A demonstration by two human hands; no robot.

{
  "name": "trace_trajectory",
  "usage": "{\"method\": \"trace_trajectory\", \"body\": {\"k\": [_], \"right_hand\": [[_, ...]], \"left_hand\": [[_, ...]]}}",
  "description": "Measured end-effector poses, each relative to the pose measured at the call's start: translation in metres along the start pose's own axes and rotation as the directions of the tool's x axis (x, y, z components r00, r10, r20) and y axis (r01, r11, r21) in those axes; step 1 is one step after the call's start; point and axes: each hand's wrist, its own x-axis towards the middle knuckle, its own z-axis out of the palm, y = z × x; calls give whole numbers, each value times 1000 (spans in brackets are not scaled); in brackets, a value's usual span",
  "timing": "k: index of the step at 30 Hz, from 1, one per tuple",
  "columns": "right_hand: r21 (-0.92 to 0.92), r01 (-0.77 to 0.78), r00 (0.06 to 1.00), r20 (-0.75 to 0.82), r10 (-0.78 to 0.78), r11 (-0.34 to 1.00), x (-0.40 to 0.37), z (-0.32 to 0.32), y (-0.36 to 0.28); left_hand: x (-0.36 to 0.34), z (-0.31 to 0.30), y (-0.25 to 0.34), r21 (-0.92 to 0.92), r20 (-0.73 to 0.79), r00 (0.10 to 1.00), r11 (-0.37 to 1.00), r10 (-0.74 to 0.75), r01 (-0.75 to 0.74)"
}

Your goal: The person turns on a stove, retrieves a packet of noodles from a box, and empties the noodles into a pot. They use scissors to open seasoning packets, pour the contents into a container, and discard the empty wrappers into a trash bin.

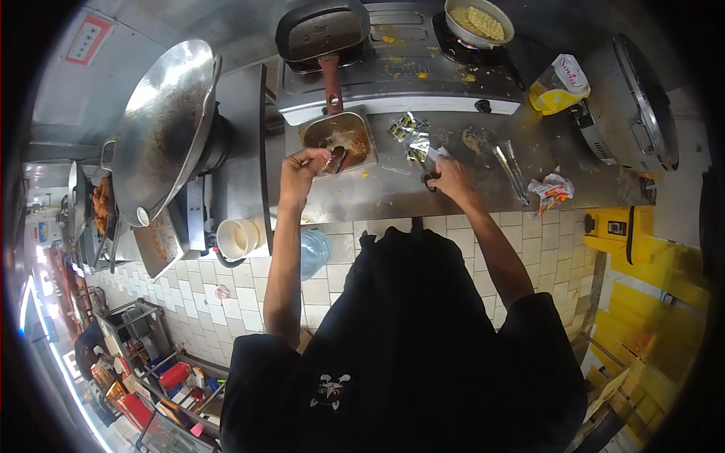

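My left hand (299,175) is closed in a pinch on a small clear sachet with dark contents (339,158). It holds the sachet over the front of a rectangular metal tray (366,151), which has brown residue inside. My right hand (455,185) is at the counter with its fingers closed round the black-handled scissors (430,182); the blades are mostly hard to make out. Silver and green torn seasoning packets (410,130) lie just beyond that hand. Metal tongs (513,175) rest to its right, beside a crumpled printed wrapper (552,190).
A square pan (321,34) with a red-brown handle sits on the stove's left side. Noodles fill a pan (479,24) over a lit burner. A yellow oil pouch (560,87) and rice cooker (615,113) stand right; a large wok (162,124) stands left.
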Motion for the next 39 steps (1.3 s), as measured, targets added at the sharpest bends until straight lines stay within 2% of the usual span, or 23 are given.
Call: {"method": "trace_trajectory", "body": {"k": [1,4,5,7,9,11,14,18,21,24,26,29,30,31,32,33,36,39], "right_hand": [[-24,21,999,43,-20,999,3,8,-2],[-247,105,993,-32,-116,963,10,27,-8],[-145,120,992,-9,-123,982,15,30,-11],[64,135,990,40,-138,989,11,4,-61],[244,419,900,-242,-363,875,11,11,-103],[311,507,851,-330,-409,804,11,14,-149],[186,503,793,-489,-364,844,19,26,-188],[236,472,837,-423,-348,849,34,45,-190],[202,526,780,-503,-373,826,37,43,-187],[140,525,776,-483,-405,839,47,35,-186],[180,510,809,-432,-398,841,60,36,-182],[206,442,877,-303,-373,873,74,27,-179],[208,414,899,-248,-361,886,77,25,-178],[194,442,886,-250,-391,876,81,24,-178],[179,470,871,-250,-422,864,85,22,-177],[165,500,855,-248,-454,850,88,21,-177],[132,658,743,-274,-611,741,92,16,-177],[169,681,727,-274,-630,712,86,9,-181]], "left_hand": [[8,-5,-2,60,-10,1000,998,-24,24],[24,-12,-8,-12,-68,984,986,-165,164],[31,-14,-11,-19,-84,979,982,-187,186],[41,-15,-20,-33,-112,965,972,-237,235],[49,-14,-28,-52,-115,962,968,-249,244],[54,-10,-31,-88,-127,958,965,-256,246],[58,-4,-33,-154,-156,954,961,-254,231],[61,-7,-44,-229,-162,953,949,-257,218],[63,-6,-51,-289,-181,946,933,-271,212],[62,-5,-54,-368,-189,940,908,-283,199],[55,3,-39,-433,-190,934,880,-303,197],[53,8,-48,-432,-226,959,900,-170,57],[52,8,-55,-195,-232,973,980,-16,-31],[52,7,-61,51,-202,970,990,136,-128],[51,6,-67,289,-141,952,931,273,-224],[48,13,-63,354,-188,936,910,297,-217],[39,20,-51,534,-122,908,798,401,-280],[41,20,-52,642,-62,757,607,650,-469]]}}
